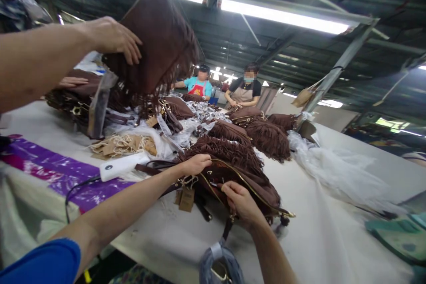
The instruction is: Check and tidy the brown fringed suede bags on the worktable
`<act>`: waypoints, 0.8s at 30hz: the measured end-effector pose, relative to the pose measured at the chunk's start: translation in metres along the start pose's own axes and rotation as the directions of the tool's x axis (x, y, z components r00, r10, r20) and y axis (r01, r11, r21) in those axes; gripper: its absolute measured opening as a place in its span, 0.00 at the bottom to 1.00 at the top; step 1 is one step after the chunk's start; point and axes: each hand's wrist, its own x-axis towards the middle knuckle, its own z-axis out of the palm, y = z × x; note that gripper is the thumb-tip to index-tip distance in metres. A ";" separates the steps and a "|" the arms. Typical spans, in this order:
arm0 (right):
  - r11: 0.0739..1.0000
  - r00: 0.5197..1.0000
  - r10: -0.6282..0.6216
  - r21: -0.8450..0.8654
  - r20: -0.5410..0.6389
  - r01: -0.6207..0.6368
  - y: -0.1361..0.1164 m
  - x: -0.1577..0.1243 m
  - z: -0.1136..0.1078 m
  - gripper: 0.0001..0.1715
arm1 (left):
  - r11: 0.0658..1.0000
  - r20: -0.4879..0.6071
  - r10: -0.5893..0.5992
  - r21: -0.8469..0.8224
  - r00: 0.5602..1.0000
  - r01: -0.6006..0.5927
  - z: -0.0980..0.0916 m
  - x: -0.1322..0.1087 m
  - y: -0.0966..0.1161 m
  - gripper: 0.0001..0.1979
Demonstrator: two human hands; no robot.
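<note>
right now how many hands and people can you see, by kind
wearer's own hands: 2, left hand and right hand, both on the brown fringed bag
co-worker's hand lifting a fringed bag: 1
seated people: 2
total: 5

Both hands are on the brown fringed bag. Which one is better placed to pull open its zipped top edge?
Probably the right hand: it grips the brown fringed bag beside the gold zipper. The left hand rests farther back, on the fringe.

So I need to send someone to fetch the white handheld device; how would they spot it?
Start at the long white table and go to its near left edge, where a purple printed cloth lies. The white handheld device rests on that cloth's far side, just beyond the person's left hand. It is the only smooth, hard white thing among brown fringed bags and tan tags.
</note>
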 end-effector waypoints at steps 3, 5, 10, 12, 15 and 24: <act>1.000 1.000 -0.026 0.001 0.003 0.026 0.004 0.016 0.016 0.23 | 0.999 -0.050 -0.011 -0.048 0.999 0.009 0.006 0.001 -0.007 0.08; 0.999 0.998 -0.038 0.011 -0.043 0.038 0.008 0.024 0.023 0.22 | 0.996 -0.078 -0.012 -0.085 0.997 0.005 0.009 0.001 -0.009 0.05; 0.999 0.993 -0.025 0.045 -0.112 0.030 0.018 0.033 0.024 0.25 | 0.931 -0.096 0.107 -0.340 0.990 -0.134 0.012 -0.009 -0.010 0.15; 0.995 0.994 -0.021 0.094 -0.107 0.031 0.019 0.032 0.021 0.26 | 0.849 -0.111 0.210 -0.473 0.971 -0.237 0.010 -0.016 -0.009 0.11; 0.978 0.996 0.015 0.208 -0.090 0.004 0.019 0.030 0.016 0.27 | 0.851 -0.056 0.242 -0.467 0.969 -0.239 0.005 -0.024 -0.006 0.08; 0.956 0.995 0.032 0.294 -0.089 -0.004 0.008 0.028 0.015 0.28 | 0.933 -0.085 0.358 0.073 0.930 -0.352 0.017 -0.036 0.009 0.11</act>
